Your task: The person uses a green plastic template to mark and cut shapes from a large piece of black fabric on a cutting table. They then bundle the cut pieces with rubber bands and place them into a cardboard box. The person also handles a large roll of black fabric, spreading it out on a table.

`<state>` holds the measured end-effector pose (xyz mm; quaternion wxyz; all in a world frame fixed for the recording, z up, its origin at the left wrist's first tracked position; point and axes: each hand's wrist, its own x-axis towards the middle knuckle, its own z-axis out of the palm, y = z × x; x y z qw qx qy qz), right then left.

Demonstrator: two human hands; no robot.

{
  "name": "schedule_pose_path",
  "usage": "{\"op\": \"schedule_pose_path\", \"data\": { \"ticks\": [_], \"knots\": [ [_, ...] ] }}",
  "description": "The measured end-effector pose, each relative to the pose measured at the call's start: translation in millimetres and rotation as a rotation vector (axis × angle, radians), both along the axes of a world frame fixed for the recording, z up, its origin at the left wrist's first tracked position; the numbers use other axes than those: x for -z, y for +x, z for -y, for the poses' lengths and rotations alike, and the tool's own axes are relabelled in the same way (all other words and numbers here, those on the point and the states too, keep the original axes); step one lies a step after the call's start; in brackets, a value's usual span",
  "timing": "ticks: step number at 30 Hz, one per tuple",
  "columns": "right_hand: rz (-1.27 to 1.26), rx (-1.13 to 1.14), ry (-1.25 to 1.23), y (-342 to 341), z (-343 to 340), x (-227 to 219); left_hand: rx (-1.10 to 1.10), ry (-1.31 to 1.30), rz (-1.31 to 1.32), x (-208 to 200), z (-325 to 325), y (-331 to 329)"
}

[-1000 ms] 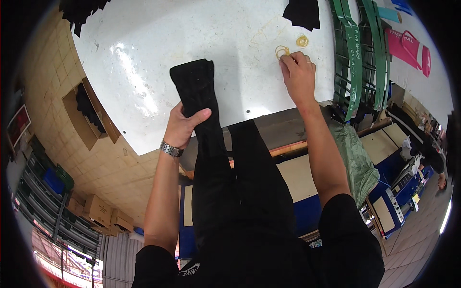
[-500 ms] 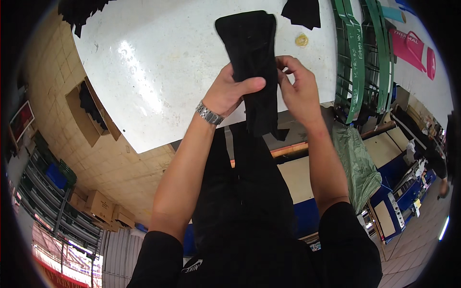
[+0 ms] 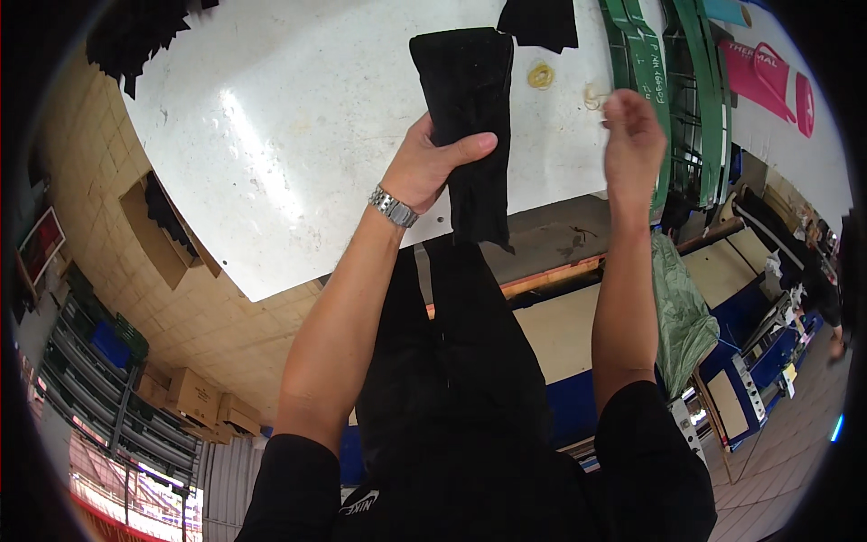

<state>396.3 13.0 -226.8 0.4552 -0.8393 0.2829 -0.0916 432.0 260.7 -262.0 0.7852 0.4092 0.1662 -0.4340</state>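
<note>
My left hand (image 3: 423,170) grips a long folded stack of black fabric (image 3: 468,86), thumb across its top and fingers underneath. The stack lies over the white table (image 3: 298,117), its lower end hanging at the near edge. Off to the right, my right hand (image 3: 636,149) is raised, fingers curled and blurred by motion. Beside its fingertips is a thin pale loop (image 3: 591,97) like a rubber band; whether the fingers still hold it is unclear. Between the fabric and that loop, a small yellow coil of bands (image 3: 540,75) lies on the table.
More black fabric (image 3: 539,23) lies at the far edge, and a dark pile (image 3: 135,41) at the far left corner. Green plastic crates (image 3: 646,63) border the table's right side. An open cardboard box (image 3: 163,230) stands left, below table height. A green sheet (image 3: 682,316) hangs at right.
My right hand has moved away from the fabric to the right, toward the crates. The pale loop now shows near its fingertips. My left hand keeps its hold on the fabric.
</note>
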Motion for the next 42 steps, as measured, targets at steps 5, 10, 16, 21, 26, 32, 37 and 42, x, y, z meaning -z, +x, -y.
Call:
{"op": "schedule_pose_path", "data": {
  "ticks": [5,10,16,21,26,32,37,42],
  "knots": [
    [-0.117,-0.419,0.090,-8,-52,-5,0.057,-0.158,-0.031,-4,14,-1],
    [0.095,0.051,0.504,-3,-47,-3,0.214,0.004,0.076,-1,8,14],
    [0.259,0.211,0.356,2,6,3,0.253,0.084,0.090,3,-1,19],
    [-0.038,-0.100,0.089,6,19,5,0.129,-0.028,0.012,12,6,4],
    [-0.084,-0.219,0.088,8,-4,0,0.019,-0.206,0.031,5,23,2],
    [-0.086,-0.469,0.230,3,-42,-25,0.103,-0.177,0.028,4,10,7],
    [-0.014,-0.111,1.088,-5,-46,-19,0.110,0.007,0.046,3,-18,-1],
    [0.217,-0.129,1.632,-3,-15,-23,0.265,0.222,0.280,-13,-55,-2]
  ]
}}
